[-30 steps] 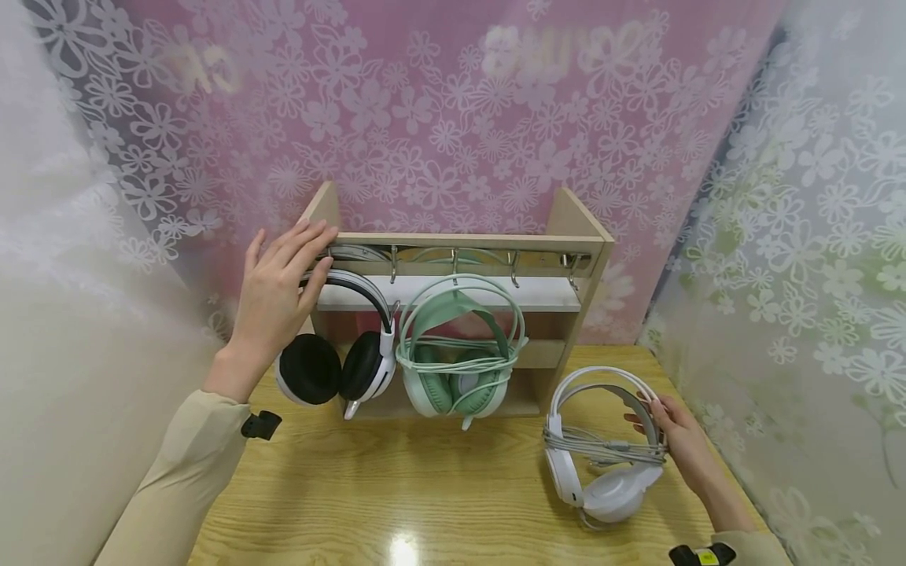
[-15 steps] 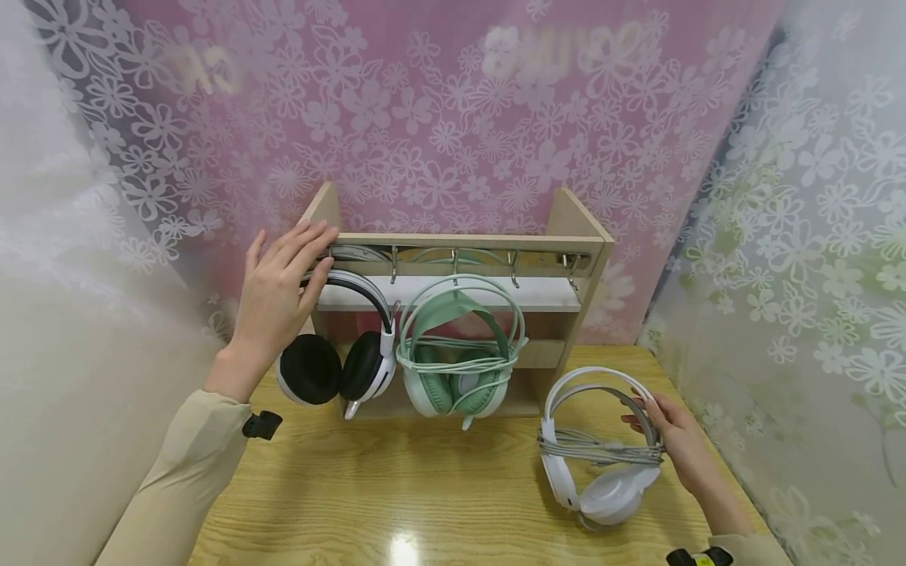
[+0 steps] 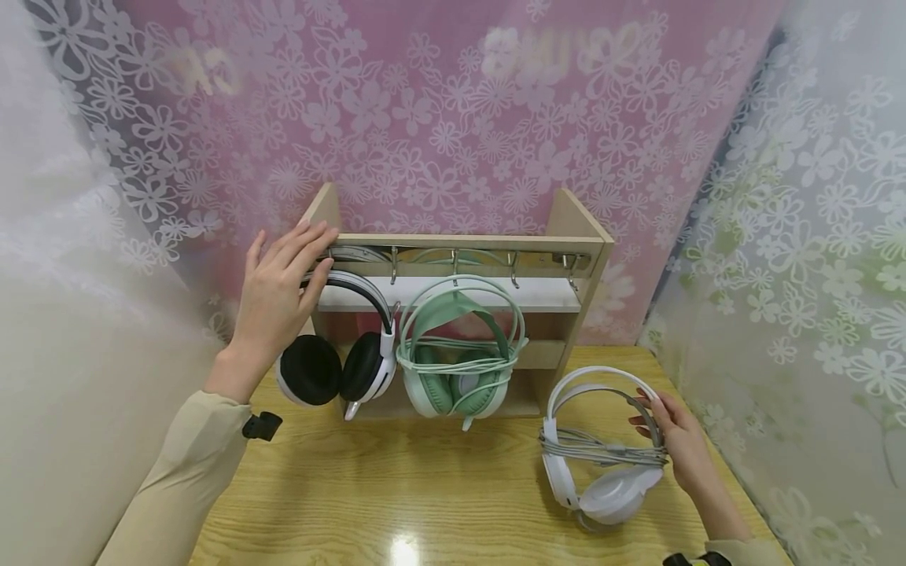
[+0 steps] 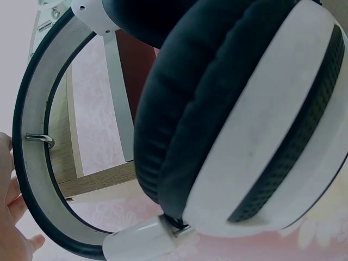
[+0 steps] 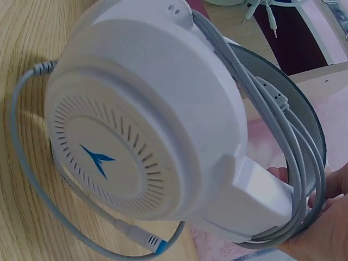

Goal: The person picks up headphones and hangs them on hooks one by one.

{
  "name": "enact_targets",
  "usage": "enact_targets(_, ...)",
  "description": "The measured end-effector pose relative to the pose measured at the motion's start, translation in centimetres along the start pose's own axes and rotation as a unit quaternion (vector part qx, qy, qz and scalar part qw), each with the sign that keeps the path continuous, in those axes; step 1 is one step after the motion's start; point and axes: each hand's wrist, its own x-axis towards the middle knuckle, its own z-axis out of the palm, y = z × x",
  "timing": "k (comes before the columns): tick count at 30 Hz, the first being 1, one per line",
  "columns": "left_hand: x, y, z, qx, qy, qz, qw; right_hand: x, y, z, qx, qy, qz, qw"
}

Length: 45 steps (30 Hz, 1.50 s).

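Note:
My left hand (image 3: 279, 287) lies with straight fingers on the top left corner of a wooden rack (image 3: 488, 240), its thumb against the band of black-and-white headphones (image 3: 333, 365) hanging from a hook (image 4: 41, 138). The left wrist view shows that headset's ear cup (image 4: 234, 119) close up, with my fingers (image 4: 13, 239) at the lower left edge. My right hand (image 3: 679, 444) grips the headband of white headphones (image 3: 609, 491) with a grey cable wound round them, standing on the table right of the rack. Their ear cup (image 5: 141, 136) fills the right wrist view.
Mint-green headphones (image 3: 460, 354) hang from the rack's middle hook; further hooks to their right carry nothing. The rack stands at the back of a wooden table (image 3: 425, 487). Floral curtains close in behind and on both sides.
My right hand lifted the white headphones slightly up and left, then brought them back down to the right. The left hand has not moved.

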Motion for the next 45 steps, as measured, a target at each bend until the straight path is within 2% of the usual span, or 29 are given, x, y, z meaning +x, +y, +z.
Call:
enact_targets(11,0.0,0.1,0.0,0.003,-0.002,0.000,1.0000,-0.1,-0.9,0.4,0.084,0.054,-0.023,0.9947)
enact_targets(16,0.0,0.2,0.0,0.002,-0.004,-0.002,1.0000,0.0,-1.8,0.3,0.120,0.056,-0.043,0.9903)
enact_targets(29,0.0,0.2,-0.1,0.004,-0.001,-0.001,1.0000,0.4,-5.1,0.1,0.152,0.053,-0.099,0.9820)
enact_targets(36,0.0,0.2,-0.1,0.005,0.000,-0.002,1.0000,1.3,-7.1,-0.1,0.167,0.054,-0.123,0.9767)
enact_targets(45,0.0,0.2,-0.1,0.004,0.000,-0.003,1.0000,1.9,-8.8,0.4,0.155,0.047,-0.136,0.9773)
